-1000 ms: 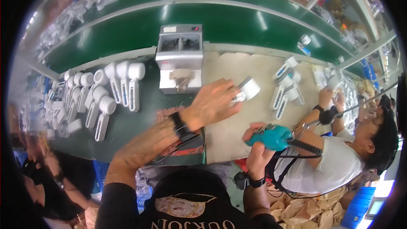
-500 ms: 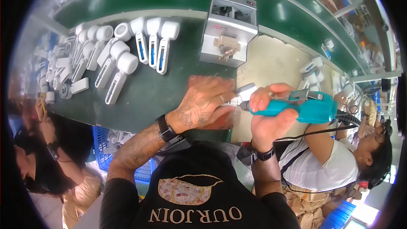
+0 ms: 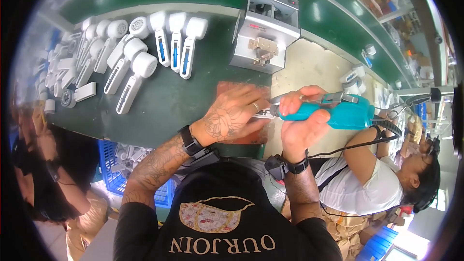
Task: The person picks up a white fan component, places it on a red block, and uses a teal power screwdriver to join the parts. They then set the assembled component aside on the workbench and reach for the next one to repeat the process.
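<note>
My left hand [image 3: 233,116] presses down over a reddish-brown mat [image 3: 249,138], its fingers closed around a white plastic piece [image 3: 264,114]. Most of that piece is covered by the fingers. In my right hand [image 3: 300,128] is a teal electric screwdriver [image 3: 349,112], held nearly level. Its nose points left and meets the end of the white piece by my left fingertips; I cannot make out the bit or any screw.
Several white shower-head-shaped units [image 3: 130,84] lie at the left on the green table [image 3: 179,111]. Beyond the mat stands a grey metal machine [image 3: 266,34]. More white units [image 3: 355,79] are at the right. Co-workers sit on both sides. A blue crate [image 3: 108,164] is below the table edge.
The screwdriver has shifted slightly left, its nose now closer against the white piece. My left hand keeps its hold. The whole view has shifted a little.
</note>
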Demonstrator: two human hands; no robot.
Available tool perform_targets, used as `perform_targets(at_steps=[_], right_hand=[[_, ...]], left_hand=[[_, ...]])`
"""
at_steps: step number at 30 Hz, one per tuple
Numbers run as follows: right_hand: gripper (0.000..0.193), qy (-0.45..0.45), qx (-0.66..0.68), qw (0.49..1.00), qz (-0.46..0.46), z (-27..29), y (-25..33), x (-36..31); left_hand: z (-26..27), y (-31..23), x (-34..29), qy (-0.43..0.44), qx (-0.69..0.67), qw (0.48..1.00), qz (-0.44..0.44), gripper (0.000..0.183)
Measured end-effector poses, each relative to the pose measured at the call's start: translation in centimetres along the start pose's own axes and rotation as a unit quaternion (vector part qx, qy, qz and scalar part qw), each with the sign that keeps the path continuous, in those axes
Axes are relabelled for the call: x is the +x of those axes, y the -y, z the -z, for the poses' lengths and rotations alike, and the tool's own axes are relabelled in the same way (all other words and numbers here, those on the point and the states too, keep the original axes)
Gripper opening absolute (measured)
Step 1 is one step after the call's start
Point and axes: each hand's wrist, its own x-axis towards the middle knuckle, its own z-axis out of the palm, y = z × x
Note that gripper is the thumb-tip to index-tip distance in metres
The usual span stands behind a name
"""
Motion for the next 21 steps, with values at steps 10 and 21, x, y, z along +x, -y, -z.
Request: perform_targets(at_steps=[10,21], right_hand=[[0.076,0.009,-0.014,1.0,0.015,-0.2,-0.3,0.2],[0.075,0.011,0.004,1.0,0.009,0.1,-0.2,0.2]], left_hand=[[-0.2,0.5,0.2,-0.037,0.002,0.997,-0.071,0.032],[0.2,0.1,0.6,-0.021,-0.069,0.997,-0.006,0.027]])
